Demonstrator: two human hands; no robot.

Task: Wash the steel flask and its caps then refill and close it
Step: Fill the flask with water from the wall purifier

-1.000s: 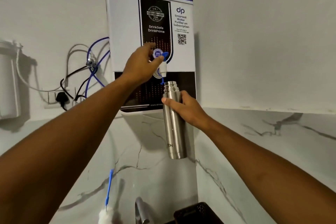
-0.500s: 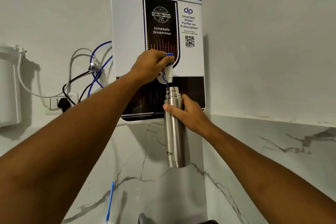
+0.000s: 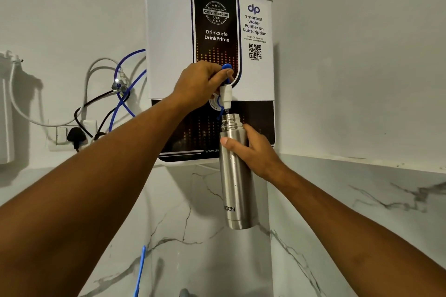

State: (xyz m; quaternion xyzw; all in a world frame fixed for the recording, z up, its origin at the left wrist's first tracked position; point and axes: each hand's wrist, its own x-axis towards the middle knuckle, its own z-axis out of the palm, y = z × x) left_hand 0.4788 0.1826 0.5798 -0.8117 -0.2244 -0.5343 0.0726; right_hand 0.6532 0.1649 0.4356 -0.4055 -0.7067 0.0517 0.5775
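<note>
The steel flask [image 3: 236,183] is uncapped and upright, held in the air with its open mouth right under the white spout of the purifier tap [image 3: 226,94]. My right hand [image 3: 253,152] grips the flask's upper body. My left hand [image 3: 200,87] holds the blue tap lever [image 3: 226,67], fingers curled round it. A thin stream of water shows between spout and flask mouth. The wall-mounted water purifier [image 3: 169,38] is white with a black panel. No caps are in view.
Blue and white tubes [image 3: 120,84] and a black plug in a socket [image 3: 76,136] sit on the wall to the left. A white filter housing [image 3: 6,113] hangs at the far left. A blue stick [image 3: 140,270] stands low against the marble backsplash [image 3: 362,200].
The view tilted up, so the sink tap left the frame. My left hand moved from the tap's side onto the blue lever, and the flask mouth came closer under the spout.
</note>
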